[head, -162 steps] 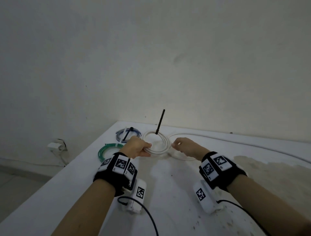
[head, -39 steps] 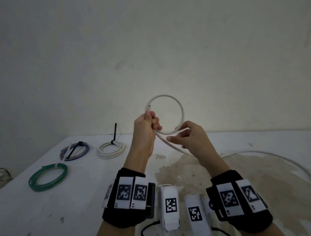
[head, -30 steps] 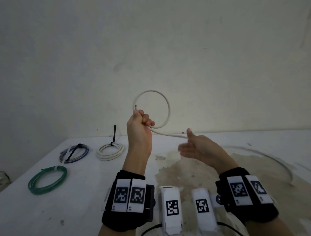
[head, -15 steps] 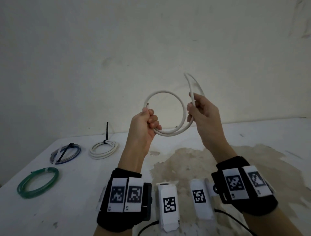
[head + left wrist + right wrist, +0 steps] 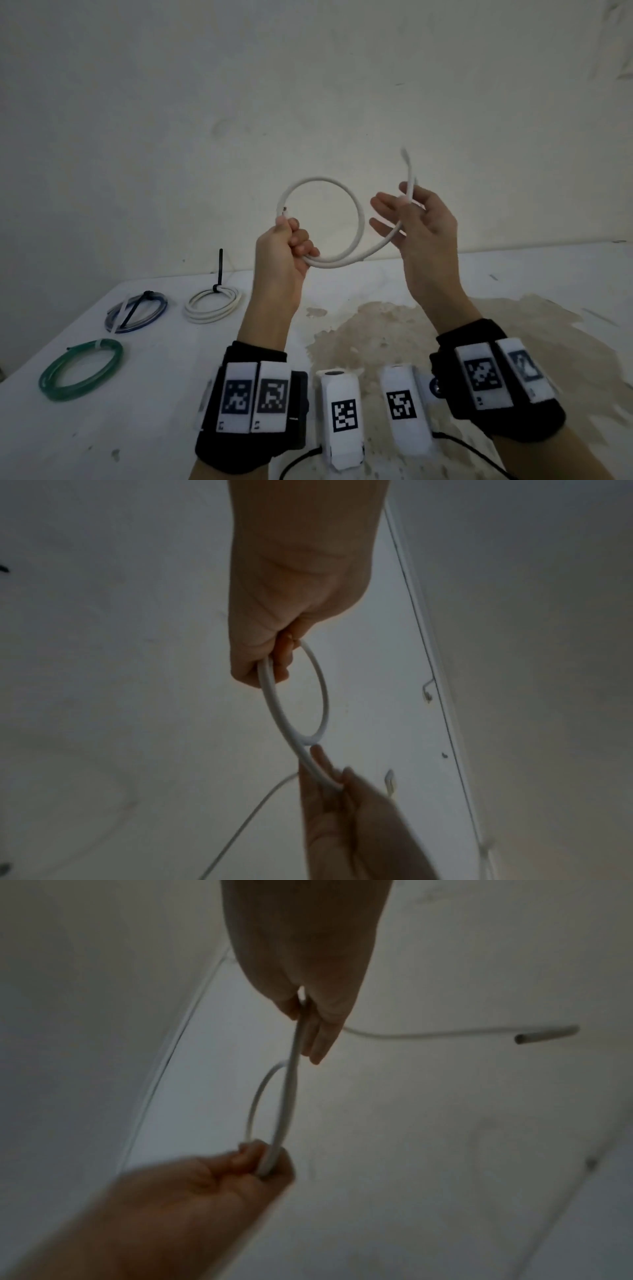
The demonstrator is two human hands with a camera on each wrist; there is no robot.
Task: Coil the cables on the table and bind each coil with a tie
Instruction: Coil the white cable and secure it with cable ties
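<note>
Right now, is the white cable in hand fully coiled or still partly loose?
Partly loose. The white cable forms one loop gripped by the left hand; its free end sticks up past the right hand, not wound in.

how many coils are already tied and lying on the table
3, all at the table's left: a white coil farthest back, a blue coil left of it, a green coil nearest. None seems hidden.
</note>
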